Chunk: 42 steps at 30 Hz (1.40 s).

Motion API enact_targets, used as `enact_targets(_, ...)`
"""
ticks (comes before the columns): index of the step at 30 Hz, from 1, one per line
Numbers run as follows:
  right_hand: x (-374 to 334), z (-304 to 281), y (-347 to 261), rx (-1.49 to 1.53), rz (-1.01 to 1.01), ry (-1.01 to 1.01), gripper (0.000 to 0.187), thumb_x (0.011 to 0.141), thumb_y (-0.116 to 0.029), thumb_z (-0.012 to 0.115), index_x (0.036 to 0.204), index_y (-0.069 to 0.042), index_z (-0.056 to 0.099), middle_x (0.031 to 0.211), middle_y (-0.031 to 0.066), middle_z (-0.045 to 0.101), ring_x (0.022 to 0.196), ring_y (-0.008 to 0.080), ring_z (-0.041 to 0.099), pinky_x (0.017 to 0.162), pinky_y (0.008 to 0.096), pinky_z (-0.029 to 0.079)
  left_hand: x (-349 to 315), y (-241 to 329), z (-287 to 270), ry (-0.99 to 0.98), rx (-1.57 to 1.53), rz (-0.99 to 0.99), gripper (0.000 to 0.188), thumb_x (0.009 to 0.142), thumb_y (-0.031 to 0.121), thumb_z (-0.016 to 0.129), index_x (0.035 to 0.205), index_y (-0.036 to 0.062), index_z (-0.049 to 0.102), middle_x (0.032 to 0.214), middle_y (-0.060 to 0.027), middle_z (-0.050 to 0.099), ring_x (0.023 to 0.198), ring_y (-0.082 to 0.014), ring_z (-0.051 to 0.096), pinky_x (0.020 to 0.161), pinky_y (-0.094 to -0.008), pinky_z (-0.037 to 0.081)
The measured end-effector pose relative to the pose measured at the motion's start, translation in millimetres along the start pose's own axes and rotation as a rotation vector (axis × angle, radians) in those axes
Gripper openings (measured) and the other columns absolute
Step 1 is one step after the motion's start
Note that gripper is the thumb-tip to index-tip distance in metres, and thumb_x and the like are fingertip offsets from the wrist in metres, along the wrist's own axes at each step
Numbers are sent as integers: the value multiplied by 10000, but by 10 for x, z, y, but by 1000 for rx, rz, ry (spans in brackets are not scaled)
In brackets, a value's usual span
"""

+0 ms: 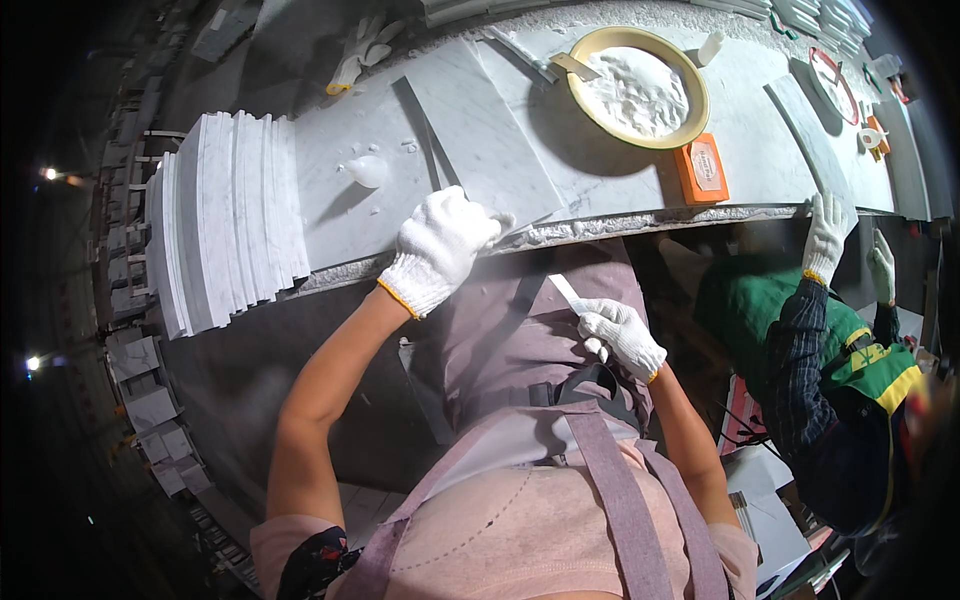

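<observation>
My left hand (pixel 440 245), in a white knit glove with a yellow cuff, is closed on the near corner of a thin grey-white marble slab (pixel 480 130). The slab lies tilted a little on the marble-topped bench, with a dark shadow along its left edge. Lower and to the right, in front of my apron, my right hand (pixel 622 337) wears a matching glove. Its fingers are closed around a flat, pale scraper-like strip (pixel 566 292) that points up and left. A heap of white paste (pixel 368 172) sits on the bench left of the slab, with small blobs around it.
Stacked marble tiles (pixel 235 210) stand at the bench's left end. A yellow-rimmed bowl (pixel 700 95) of white paste, a flat spreader (pixel 575 67) and an orange box (pixel 702 170) are right of the slab. Loose gloves (pixel 360 55) lie behind. A gloved co-worker (pixel 825 340) is at right.
</observation>
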State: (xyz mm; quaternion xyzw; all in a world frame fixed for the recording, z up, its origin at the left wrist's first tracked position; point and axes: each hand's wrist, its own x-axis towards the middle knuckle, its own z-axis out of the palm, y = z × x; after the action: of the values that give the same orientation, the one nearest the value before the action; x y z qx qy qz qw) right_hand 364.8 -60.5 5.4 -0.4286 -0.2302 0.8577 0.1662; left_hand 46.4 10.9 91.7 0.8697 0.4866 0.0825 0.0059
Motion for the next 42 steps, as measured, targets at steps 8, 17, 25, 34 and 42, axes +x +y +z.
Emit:
enact_targets(8,-23,37,-21,12,9,8,367,1030,-133,665,1366,8,626,913,-6,680,650,49,629,535,189,491,352,87,227,138,66,27,178,887,291,683,741,198,724,731,-35,673,738,-258,613,644,-399,525)
enact_targets(17,0,10,-22,5,27,22,379,1030,-148,665,1368,18,623,940,17,687,664,57,627,563,197,503,409,137,114,89,42,-7,129,855,258,680,754,184,713,763,-34,677,788,-257,627,664,-400,531)
enact_targets(25,-30,26,-59,-21,11,4,434,1023,-198,679,1359,68,611,1097,126,741,709,68,642,699,222,579,490,74,94,-39,115,55,194,909,280,654,785,169,754,780,-51,705,815,-257,655,718,-378,552)
enact_targets(34,-34,43,-38,-11,-8,10,367,1029,-146,667,1366,-1,640,928,-11,676,660,54,626,542,191,488,406,96,158,168,71,60,104,829,233,710,761,156,693,725,-30,643,757,-252,602,621,-411,513)
enact_targets(42,-86,88,-40,-17,-43,-4,449,1019,-208,685,1373,57,611,1065,121,752,685,61,630,625,183,530,454,161,108,120,178,45,135,875,217,648,779,174,732,776,-32,705,819,-243,643,739,-364,554)
